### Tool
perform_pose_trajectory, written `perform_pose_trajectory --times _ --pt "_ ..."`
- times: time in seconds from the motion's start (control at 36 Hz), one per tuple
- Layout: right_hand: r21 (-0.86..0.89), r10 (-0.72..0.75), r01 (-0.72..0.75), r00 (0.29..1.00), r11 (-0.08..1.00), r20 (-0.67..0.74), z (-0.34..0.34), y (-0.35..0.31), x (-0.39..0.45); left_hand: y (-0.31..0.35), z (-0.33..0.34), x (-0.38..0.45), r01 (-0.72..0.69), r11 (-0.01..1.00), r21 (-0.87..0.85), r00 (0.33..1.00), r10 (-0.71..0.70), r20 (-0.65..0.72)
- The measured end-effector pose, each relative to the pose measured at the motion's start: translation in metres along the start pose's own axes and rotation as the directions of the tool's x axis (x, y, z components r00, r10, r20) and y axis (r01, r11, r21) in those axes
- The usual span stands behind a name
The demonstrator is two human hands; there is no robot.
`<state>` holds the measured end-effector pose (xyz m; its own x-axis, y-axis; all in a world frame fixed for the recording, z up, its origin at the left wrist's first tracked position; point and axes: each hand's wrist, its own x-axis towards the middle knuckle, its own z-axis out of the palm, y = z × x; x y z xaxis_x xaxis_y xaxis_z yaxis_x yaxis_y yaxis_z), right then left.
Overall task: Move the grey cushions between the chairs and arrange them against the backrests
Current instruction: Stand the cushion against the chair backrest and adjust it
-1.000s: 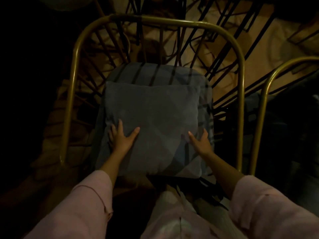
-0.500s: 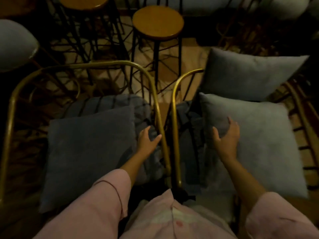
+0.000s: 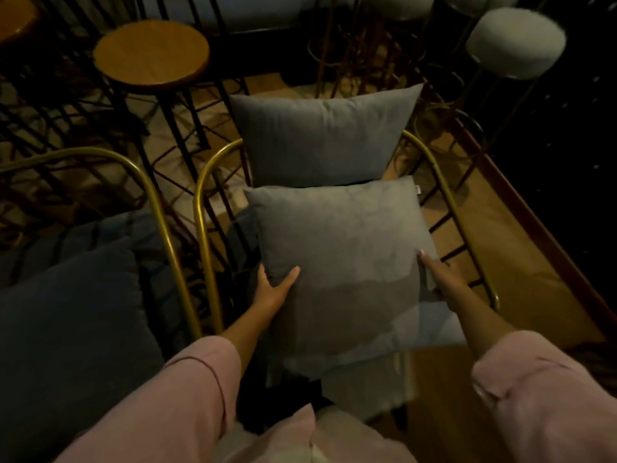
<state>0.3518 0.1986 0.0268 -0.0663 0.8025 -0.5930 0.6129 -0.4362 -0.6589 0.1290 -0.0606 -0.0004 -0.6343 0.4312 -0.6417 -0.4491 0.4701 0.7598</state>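
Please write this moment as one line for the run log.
hands: left, right grip front cushion sides | back cushion leans on backrest

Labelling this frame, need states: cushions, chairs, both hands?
Near grey square cushion: gripped at both side edges.
Far grey cushion: leaning on the backrest.
Dark blue cushion: lying on left chair, untouched.
Left hand: gripping.
Right hand: gripping.

both arms reach forward, pink sleeves pushed up past the wrists, forearms bare. left hand [image 3: 272, 289] has its thumb spread on top and fingers curled under the near cushion [image 3: 344, 262]'s left edge. right hand [image 3: 440, 279] lies flat along its right edge, fingers straight, pointing away. hands well apart.
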Motion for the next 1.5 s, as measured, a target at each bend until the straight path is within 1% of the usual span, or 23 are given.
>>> perform_pose_trajectory --times 0.03,0.08,0.14,0.19,0.25,0.28,0.31,0.36,0.42,0.53,0.58,0.72,0.81,0.89,0.97,1.03,1.08,1.14,1.22,1.31,1.36,1.44,1.5 --pt "0.007 0.041 -0.042 0.999 0.999 0.033 -0.003 0.000 0.002 -0.002 0.002 0.002 -0.004 1.000 -0.015 1.000 0.003 -0.013" --pt "0.017 0.065 -0.066 0.994 0.998 0.084 -0.007 0.004 0.005 -0.004 0.005 0.006 -0.006 0.999 -0.040 1.000 0.005 -0.028" --pt "-0.011 0.061 -0.060 0.994 0.998 0.090 -0.010 0.009 0.011 -0.005 0.005 0.009 0.017 0.998 -0.067 0.999 -0.020 -0.039" --pt "-0.008 0.072 -0.071 0.993 0.997 0.089 -0.018 0.019 0.025 -0.005 0.001 0.012 0.070 0.991 -0.111 0.996 -0.076 -0.048" --pt "0.001 0.097 -0.098 0.985 0.995 0.145 -0.026 0.027 0.042 0.000 -0.005 0.012 0.120 0.973 -0.199 0.992 -0.126 -0.016" --pt "0.003 0.094 -0.096 0.980 0.995 0.175 -0.027 0.021 0.034 0.003 -0.010 0.012 0.128 0.959 -0.253 0.991 -0.132 0.001" --pt "-0.004 0.093 -0.095 0.972 0.995 0.214 -0.026 0.013 0.023 0.006 -0.017 0.012 0.128 0.945 -0.301 0.991 -0.133 0.005" --pt "0.001 0.034 -0.035 0.974 0.999 0.225 -0.020 -0.002 0.002 0.013 -0.032 0.013 0.113 0.931 -0.346 0.992 -0.128 -0.019" --pt "0.074 0.012 -0.028 0.978 0.997 0.209 -0.013 -0.001 -0.011 0.018 -0.046 0.010 0.096 0.935 -0.342 0.993 -0.115 -0.037" --pt "0.137 0.005 -0.044 0.962 0.990 0.272 0.013 0.006 -0.025 0.024 -0.086 -0.003 0.018 0.941 -0.337 0.988 -0.069 -0.138" --pt "0.202 -0.064 -0.010 0.931 0.979 0.359 0.036 0.000 -0.035 0.027 -0.117 -0.011 -0.014 0.940 -0.341 0.984 -0.049 -0.174" --pt "0.189 -0.184 0.096 0.828 0.977 0.530 0.101 -0.044 -0.078 0.044 -0.206 -0.033 -0.087 0.943 -0.320 0.960 -0.006 -0.278" --pt "0.156 -0.239 0.182 0.797 0.971 0.554 0.146 -0.075 -0.104 0.049 -0.262 -0.047 -0.132 0.940 -0.316 0.936 0.013 -0.352" --pt "0.161 -0.295 0.247 0.762 0.955 0.577 0.195 -0.106 -0.141 0.047 -0.321 -0.061 -0.122 0.931 -0.345 0.904 -0.039 -0.425" --pt "0.130 -0.286 0.268 0.698 0.954 0.656 0.248 -0.128 -0.176 0.044 -0.382 -0.075 -0.117 0.925 -0.362 0.880 -0.072 -0.469" --pt "0.138 -0.301 0.291 0.644 0.947 0.703 0.285 -0.140 -0.197 0.041 -0.424 -0.080 -0.134 0.921 -0.365 0.871 -0.066 -0.486" --pt "0.134 -0.307 0.306 0.634 0.943 0.710 0.323 -0.156 -0.224 0.042 -0.466 -0.079 -0.178 0.908 -0.380 0.847 -0.055 -0.528" --pt "0.125 -0.319 0.330 0.641 0.936 0.698 0.365 -0.174 -0.249 0.044 -0.508 -0.074 -0.227 0.887 -0.401 0.828 -0.041 -0.559" --pt "0.131 -0.331 0.341 0.634 0.931 0.699 0.426 -0.201 -0.276 0.055 -0.558 -0.065 -0.234 0.899 -0.369 0.839 -0.005 -0.544" --pt "0.167 -0.370 0.361 0.619 0.918 0.693 0.483 -0.231 -0.301 0.071 -0.609 -0.049 -0.284 0.897 -0.339 0.805 0.031 -0.593" --pt "0.190 -0.411 0.394 0.610 0.899 0.678 0.513 -0.251 -0.318 0.083 -0.643 -0.036 -0.325 0.893 -0.312 0.786 0.072 -0.614" --pt "0.222 -0.443 0.410 0.591 0.884 0.674 0.551 -0.274 -0.335 0.087 -0.695 -0.006 -0.328 0.898 -0.293 0.772 0.077 -0.630" --pt "0.225 -0.456 0.423 0.592 0.878 0.665 0.573 -0.283 -0.339 0.082 -0.723 0.019 -0.374 0.874 -0.309 0.777 0.114 -0.619"
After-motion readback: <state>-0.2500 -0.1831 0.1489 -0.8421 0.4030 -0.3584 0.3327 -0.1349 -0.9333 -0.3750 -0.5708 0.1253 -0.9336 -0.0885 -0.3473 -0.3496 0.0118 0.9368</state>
